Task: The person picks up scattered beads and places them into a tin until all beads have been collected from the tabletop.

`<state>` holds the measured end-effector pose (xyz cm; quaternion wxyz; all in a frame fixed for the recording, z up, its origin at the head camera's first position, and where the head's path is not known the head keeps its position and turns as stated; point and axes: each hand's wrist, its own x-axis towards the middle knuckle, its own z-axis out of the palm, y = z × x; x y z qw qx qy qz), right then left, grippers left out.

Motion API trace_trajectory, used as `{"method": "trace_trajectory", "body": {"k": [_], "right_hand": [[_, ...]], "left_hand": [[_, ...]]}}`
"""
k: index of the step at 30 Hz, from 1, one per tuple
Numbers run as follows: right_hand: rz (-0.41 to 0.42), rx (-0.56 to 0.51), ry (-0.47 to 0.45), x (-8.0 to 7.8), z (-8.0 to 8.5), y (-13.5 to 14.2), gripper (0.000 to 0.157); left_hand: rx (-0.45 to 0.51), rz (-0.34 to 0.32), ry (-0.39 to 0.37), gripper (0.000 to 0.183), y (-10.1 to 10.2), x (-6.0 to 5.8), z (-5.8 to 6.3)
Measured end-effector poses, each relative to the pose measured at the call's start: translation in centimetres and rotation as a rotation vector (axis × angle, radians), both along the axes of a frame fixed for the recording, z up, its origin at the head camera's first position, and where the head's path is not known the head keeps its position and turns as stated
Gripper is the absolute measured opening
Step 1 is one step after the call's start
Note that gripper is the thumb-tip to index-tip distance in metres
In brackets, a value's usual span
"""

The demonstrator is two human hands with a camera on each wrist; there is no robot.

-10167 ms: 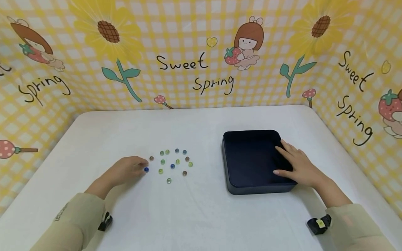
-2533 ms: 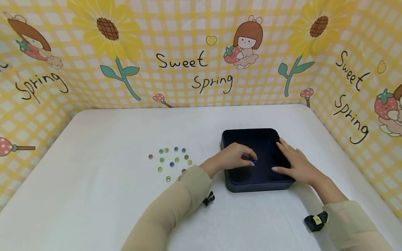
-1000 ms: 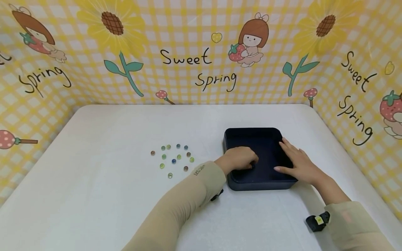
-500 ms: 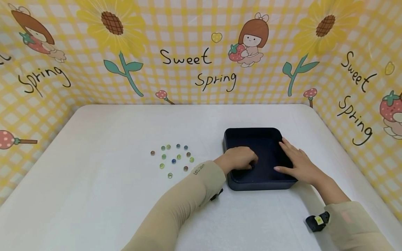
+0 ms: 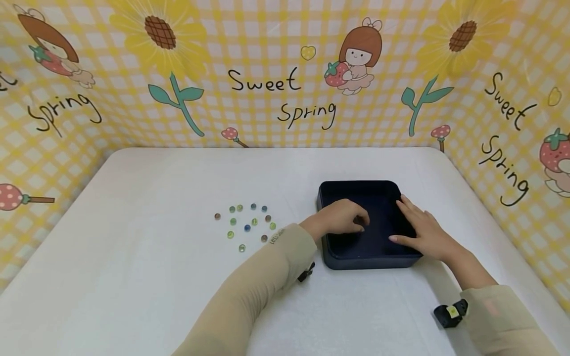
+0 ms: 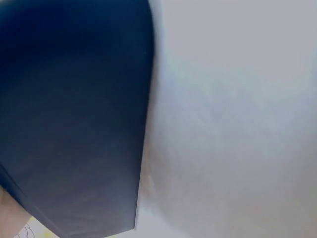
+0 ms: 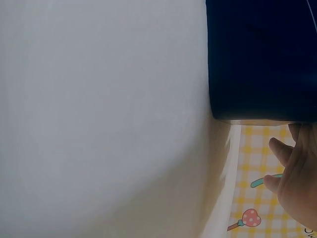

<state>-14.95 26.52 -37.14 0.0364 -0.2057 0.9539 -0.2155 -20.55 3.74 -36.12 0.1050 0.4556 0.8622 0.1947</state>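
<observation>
A dark navy square box stands on the right half of the table. My left hand is inside it, knuckles up, thumb and bent fingertips slightly apart. No marble shows between them, and the blue marble seen earlier is out of sight against the dark floor. Straight and spread, the fingers of my right hand rest over the box's right rim. In the right wrist view several of its fingertips show beside the box wall. The left wrist view holds mostly the box's outer wall.
Several glass marbles lie loosely grouped left of the box, among them a blue marble, a brown marble and a clear marble. A white cloth covers the table. A yellow checked curtain rises behind and at both sides.
My left hand carried a blue marble from the left into the box and lowered it there. In the last half second the hand has risen slightly and its fingers have loosened. My right hand stays put.
</observation>
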Motion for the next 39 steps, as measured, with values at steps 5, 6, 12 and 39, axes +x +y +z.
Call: {"method": "trace_trajectory", "body": {"k": [5,6,12,39], "right_hand": [[-0.002,0.003,0.001,-0.2,0.0,-0.1,0.085],[-0.002,0.003,0.001,-0.2,0.0,-0.1,0.085],[0.009,-0.004,0.006,-0.2,0.1,0.0,0.084],[0.001,-0.042,-0.001,0.3,-0.4,-0.2,0.084]], "left_hand": [[0.048,0.002,-0.008,0.019,-0.6,0.0,0.4],[0.051,0.003,-0.008,0.019,-0.7,0.1,0.5],[0.099,0.028,-0.006,0.021,-1.9,0.5,1.2],[0.263,0.054,-0.052,0.023,-7.2,3.3,3.7]]}}
